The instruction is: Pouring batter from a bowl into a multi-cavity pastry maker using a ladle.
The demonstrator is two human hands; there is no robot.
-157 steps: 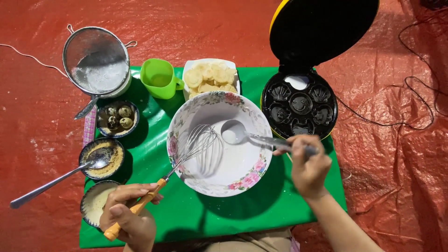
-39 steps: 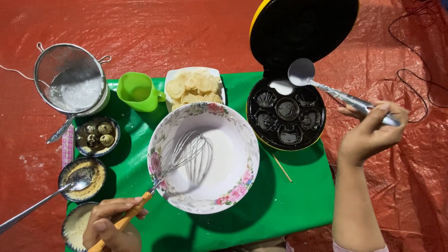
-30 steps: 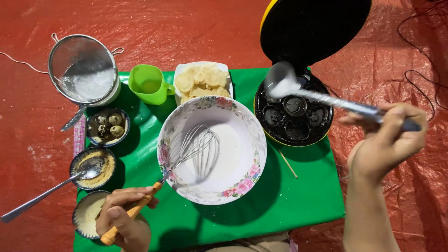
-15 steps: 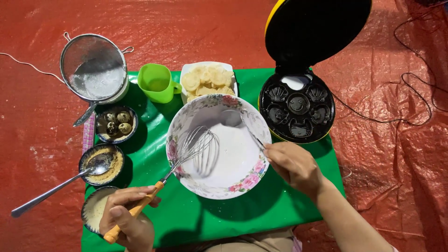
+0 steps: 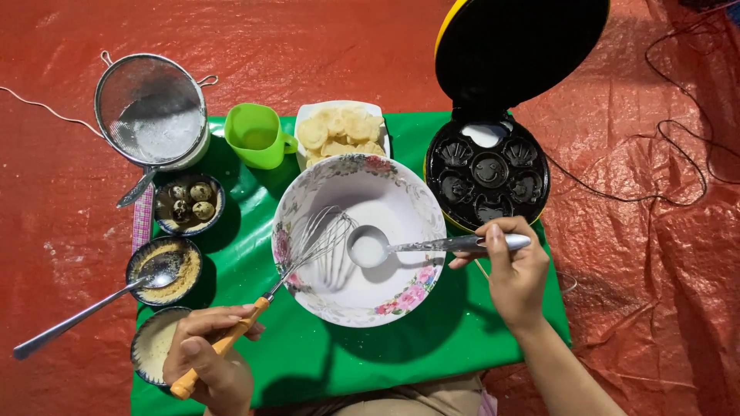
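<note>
On the green-covered table (image 5: 462, 347): a metal mesh sieve (image 5: 150, 108) over a white container, a bright green plastic cup (image 5: 254, 135), a white rectangular dish of pale round crackers (image 5: 339, 129), a small dark bowl of speckled eggs (image 5: 189, 204). Underneath, a red tarpaulin (image 5: 655, 231).

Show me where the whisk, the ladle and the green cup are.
whisk (image 5: 327, 235), head view, on its wire loops inside the flowered bowl.
ladle (image 5: 368, 248), head view, on its round cup holding white batter.
green cup (image 5: 256, 135), head view, on its body.
</note>
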